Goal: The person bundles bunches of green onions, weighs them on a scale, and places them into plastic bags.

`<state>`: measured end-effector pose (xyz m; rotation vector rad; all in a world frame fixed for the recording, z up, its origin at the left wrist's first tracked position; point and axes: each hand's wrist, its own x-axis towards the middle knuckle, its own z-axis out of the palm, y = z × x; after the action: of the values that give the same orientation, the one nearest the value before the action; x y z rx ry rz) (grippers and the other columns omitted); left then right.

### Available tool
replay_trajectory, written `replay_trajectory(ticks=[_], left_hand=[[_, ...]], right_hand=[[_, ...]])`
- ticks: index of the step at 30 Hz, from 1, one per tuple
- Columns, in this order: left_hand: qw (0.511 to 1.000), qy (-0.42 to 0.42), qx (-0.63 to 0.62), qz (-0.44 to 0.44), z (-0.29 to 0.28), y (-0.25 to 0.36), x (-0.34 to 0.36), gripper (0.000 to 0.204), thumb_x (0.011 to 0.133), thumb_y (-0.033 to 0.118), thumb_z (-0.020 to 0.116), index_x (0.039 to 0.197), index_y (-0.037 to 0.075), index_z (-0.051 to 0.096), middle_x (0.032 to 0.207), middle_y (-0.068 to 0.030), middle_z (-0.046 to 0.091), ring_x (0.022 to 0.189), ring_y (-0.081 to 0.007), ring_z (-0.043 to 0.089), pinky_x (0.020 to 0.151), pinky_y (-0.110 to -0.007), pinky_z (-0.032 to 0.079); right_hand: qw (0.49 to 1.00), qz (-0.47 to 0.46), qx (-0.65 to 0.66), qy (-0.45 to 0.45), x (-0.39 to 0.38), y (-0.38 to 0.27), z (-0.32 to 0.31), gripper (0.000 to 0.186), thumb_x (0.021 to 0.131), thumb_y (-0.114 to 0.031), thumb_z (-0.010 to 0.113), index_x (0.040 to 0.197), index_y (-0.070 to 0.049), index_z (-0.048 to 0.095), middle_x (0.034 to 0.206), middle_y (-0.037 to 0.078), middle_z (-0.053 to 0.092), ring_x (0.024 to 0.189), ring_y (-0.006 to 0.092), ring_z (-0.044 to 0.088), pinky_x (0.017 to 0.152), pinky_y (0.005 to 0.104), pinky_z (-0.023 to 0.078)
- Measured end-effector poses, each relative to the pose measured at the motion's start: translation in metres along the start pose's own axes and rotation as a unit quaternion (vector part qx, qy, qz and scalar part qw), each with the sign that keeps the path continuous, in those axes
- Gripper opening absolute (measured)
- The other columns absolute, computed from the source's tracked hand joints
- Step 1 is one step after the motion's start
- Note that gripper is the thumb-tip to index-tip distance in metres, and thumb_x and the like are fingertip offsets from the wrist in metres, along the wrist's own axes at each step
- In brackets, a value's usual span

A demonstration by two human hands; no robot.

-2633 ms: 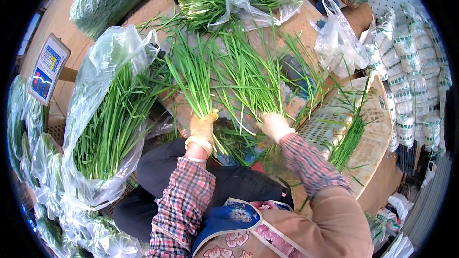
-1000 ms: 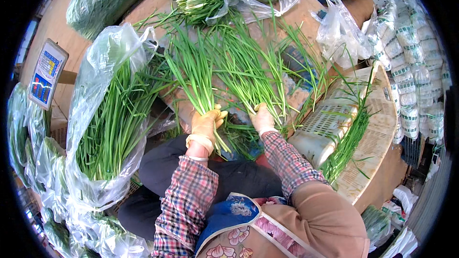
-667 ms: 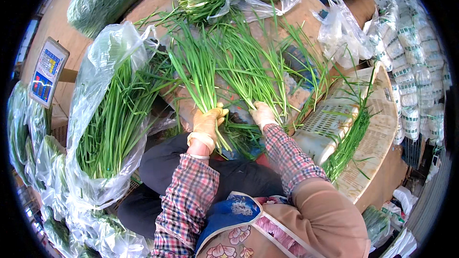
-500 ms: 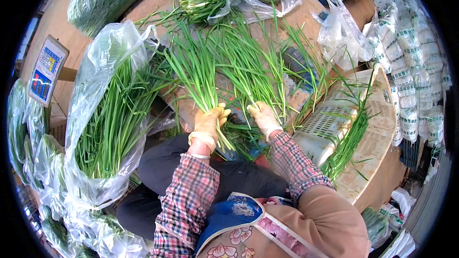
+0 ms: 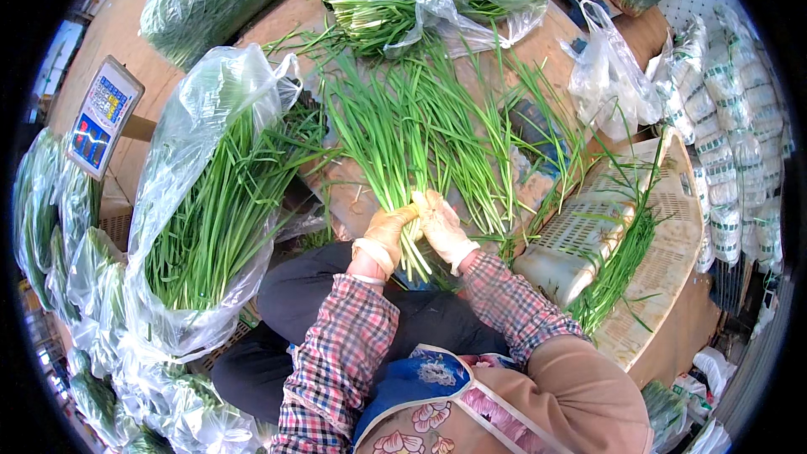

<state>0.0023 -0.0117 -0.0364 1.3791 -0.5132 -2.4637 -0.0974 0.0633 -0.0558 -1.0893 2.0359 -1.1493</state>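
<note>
My left hand (image 5: 382, 236), in a thin pale glove, is closed round the lower stems of a bunch of garlic chives (image 5: 380, 164). The pale stem ends stick out below the fist, and the green leaves fan away from me. Against it, my right hand (image 5: 442, 227), gloved too, has its fingers bent onto the same stems. Its fingertips are partly hidden between the two hands. Beyond and right of them, more loose garlic chives (image 5: 475, 170) lie spread on the work surface.
At left stands an open clear bag (image 5: 160, 227) full of garlic chives, with a digital scale display (image 5: 104, 118) behind it. Wrapped bundles (image 5: 223, 4) lie at the far side. A cream plastic basket (image 5: 672, 227) with loose leaves is at right, near a white plastic bag (image 5: 618, 88).
My right hand has moved left from the loose chives to meet my left hand at the bunch. My left hand has shifted slightly right with the bunch. The whole view has shifted a little.
</note>
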Motion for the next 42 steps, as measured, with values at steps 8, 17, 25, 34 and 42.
replay_trajectory(ticks=[8, 17, 25, 34, 42], left_hand=[[0.993, 0.031, 0.096, 0.065, 0.013, 0.008, -0.013, 0.026, 0.081, -0.002, 0.059, 0.106, -0.002, 0.054, 0.086, -0.0118, 0.066, 0.065, -0.0196, 0.065, 0.052, -0.024, 0.052], [0.994, -0.004, 0.083, 0.071, 0.010, 0.008, -0.010, 0.026, 0.081, 0.002, 0.059, 0.107, -0.002, 0.056, 0.090, -0.0126, 0.067, 0.068, -0.0177, 0.065, 0.052, -0.021, 0.051], [0.998, 0.041, 0.046, 0.027, 0.009, 0.015, -0.009, 0.028, 0.088, 0.026, 0.056, 0.100, 0.001, 0.060, 0.087, -0.0110, 0.068, 0.047, -0.0082, 0.050, 0.040, -0.017, 0.038], [0.985, -0.078, 0.096, 0.121, 0.014, 0.032, -0.028, 0.040, 0.089, 0.024, 0.055, 0.118, -0.004, 0.051, 0.070, 0.0020, 0.056, 0.046, -0.0040, 0.041, 0.043, -0.017, 0.031], [0.996, -0.022, -0.021, 0.086, 0.002, 0.025, -0.016, 0.023, 0.087, 0.017, 0.057, 0.101, 0.000, 0.060, 0.079, -0.0074, 0.066, 0.051, -0.0077, 0.053, 0.043, -0.017, 0.039]], right_hand=[[0.994, -0.012, -0.095, 0.053, 0.043, -0.025, -0.034, 0.030, 0.075, -0.025, 0.066, 0.095, -0.005, 0.058, 0.108, 0.012, 0.055, 0.107, 0.0274, 0.048, 0.090, 0.0361, 0.039], [0.997, 0.065, 0.048, 0.001, 0.067, 0.002, -0.054, 0.025, 0.076, -0.016, 0.066, 0.096, -0.003, 0.064, 0.092, 0.007, 0.062, 0.085, 0.0158, 0.057, 0.078, 0.0274, 0.045], [0.878, 0.282, -0.372, 0.103, 0.011, 0.099, -0.206, 0.040, 0.077, -0.023, 0.064, 0.113, -0.006, 0.055, 0.110, 0.016, 0.056, 0.101, 0.0306, 0.055, 0.086, 0.0395, 0.045], [0.921, 0.269, -0.273, 0.073, 0.018, 0.142, -0.125, 0.038, 0.075, -0.028, 0.066, 0.102, -0.001, 0.061, 0.099, 0.018, 0.063, 0.095, 0.0292, 0.060, 0.083, 0.0360, 0.046], [0.943, 0.324, -0.048, 0.061, 0.036, 0.113, -0.136, 0.026, 0.079, -0.022, 0.064, 0.095, -0.001, 0.062, 0.083, 0.009, 0.065, 0.080, 0.0196, 0.061, 0.072, 0.0313, 0.047]])
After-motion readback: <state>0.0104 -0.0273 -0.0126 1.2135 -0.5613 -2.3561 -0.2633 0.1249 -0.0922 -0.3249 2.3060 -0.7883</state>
